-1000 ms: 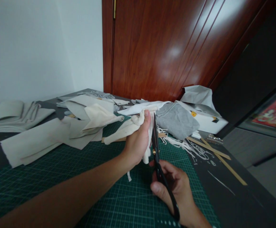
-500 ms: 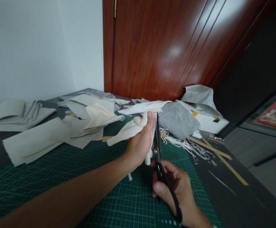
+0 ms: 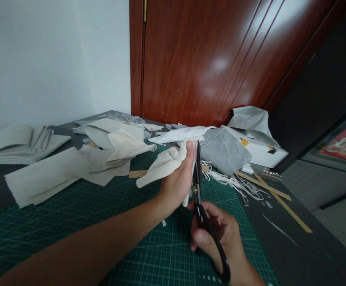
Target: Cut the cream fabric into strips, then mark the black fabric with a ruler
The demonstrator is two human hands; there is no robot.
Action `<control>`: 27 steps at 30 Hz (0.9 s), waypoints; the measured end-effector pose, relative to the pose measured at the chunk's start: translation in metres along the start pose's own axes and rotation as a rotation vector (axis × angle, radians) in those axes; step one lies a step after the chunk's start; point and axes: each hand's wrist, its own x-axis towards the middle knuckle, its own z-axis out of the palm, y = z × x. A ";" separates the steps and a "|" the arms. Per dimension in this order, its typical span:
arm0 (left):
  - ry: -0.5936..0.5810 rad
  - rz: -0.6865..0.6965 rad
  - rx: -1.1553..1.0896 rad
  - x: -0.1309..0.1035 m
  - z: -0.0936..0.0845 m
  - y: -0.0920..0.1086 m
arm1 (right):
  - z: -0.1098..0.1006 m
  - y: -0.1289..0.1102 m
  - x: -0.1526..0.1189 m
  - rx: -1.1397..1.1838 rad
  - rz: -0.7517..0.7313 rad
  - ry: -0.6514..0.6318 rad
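Bunched in my left hand (image 3: 177,180) is a piece of cream cloth (image 3: 162,165); the thumb presses on top, and part of the cloth hangs below the fingers. My right hand (image 3: 220,234) is closed round the black handles of a pair of scissors (image 3: 197,174). The blades point up and away, close beside the cloth edge at my left fingers, and look slightly apart. Whether they touch the cloth I cannot tell. Both hands are above a green cutting mat (image 3: 149,246). A small white scrap (image 3: 164,223) lies on the mat below my left wrist.
Cut cloth pieces (image 3: 47,174) and a folded cloth stack (image 3: 18,145) lie to the left. Behind the hands are a wooden ruler (image 3: 137,174) and grey cloth (image 3: 225,151). White cord offcuts (image 3: 235,182), wooden strips (image 3: 280,198) and a white box (image 3: 259,147) are at right.
The cloth and my left hand have turned slightly, and the cloth's loose end has shifted a little to the right. The scissors have barely moved.
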 end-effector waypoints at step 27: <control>-0.018 0.003 0.017 -0.004 -0.002 0.001 | 0.008 -0.006 -0.002 -0.003 0.079 0.033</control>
